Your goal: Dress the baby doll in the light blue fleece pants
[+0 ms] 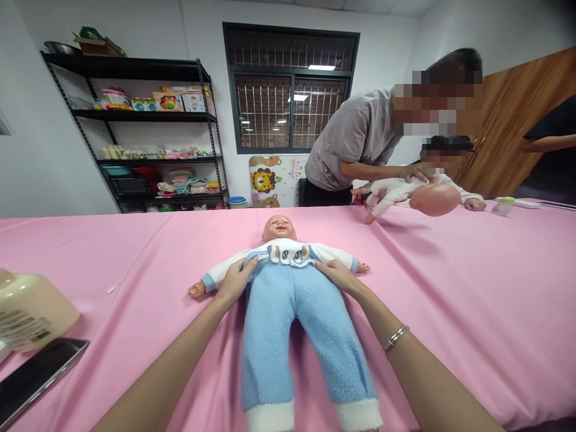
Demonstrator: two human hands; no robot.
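Observation:
A baby doll (279,228) lies on its back on the pink-covered table, its head away from me and its arms spread out. It wears a white top (232,264) with light blue cuffs and fluffy blue trousers (270,324) with white hems. My left hand (237,277) pinches the trousers' waistband at the left hip. At the right hip, my right hand (335,273) has its fingers closed on the same waistband. The band lies across the doll's belly, below a printed patch on the top. A silver bracelet (396,338) circles my right wrist.
A cream bottle (36,309) and a dark phone-like slab (40,381) lie at the left on the pink cloth (450,336). Across the table, a person in grey (355,132) handles another doll (434,199). Black shelves (144,114) with boxes and cloths stand behind.

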